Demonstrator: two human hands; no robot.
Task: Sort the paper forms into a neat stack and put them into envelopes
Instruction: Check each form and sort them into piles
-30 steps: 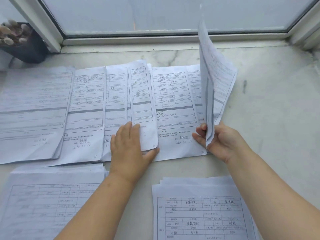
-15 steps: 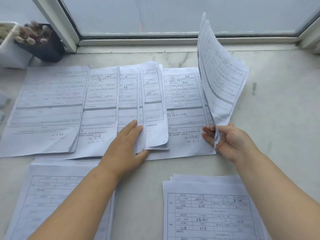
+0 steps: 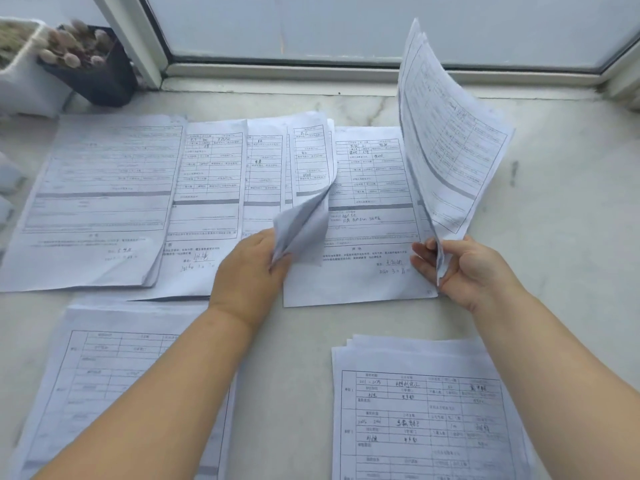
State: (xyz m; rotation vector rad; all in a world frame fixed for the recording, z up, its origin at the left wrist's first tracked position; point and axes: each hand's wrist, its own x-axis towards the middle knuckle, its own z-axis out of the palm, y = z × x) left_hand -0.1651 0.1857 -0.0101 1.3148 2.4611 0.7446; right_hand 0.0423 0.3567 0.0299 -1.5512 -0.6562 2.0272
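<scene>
Printed paper forms lie fanned in an overlapping row across the marble sill. My left hand pinches the lower corner of one form in the middle of the row and curls it up off the sheets beneath. My right hand grips the bottom edge of a few forms held upright, tilted to the right. A flat form lies between my two hands. No envelope is in view.
Two more stacks of forms lie near me, one at lower left and one at lower right. A black plant pot and a white pot stand at the back left. The window frame borders the sill.
My left hand went from resting flat on the row to pinching one form's lower corner and lifting it. The forms in my right hand have tilted further right.
</scene>
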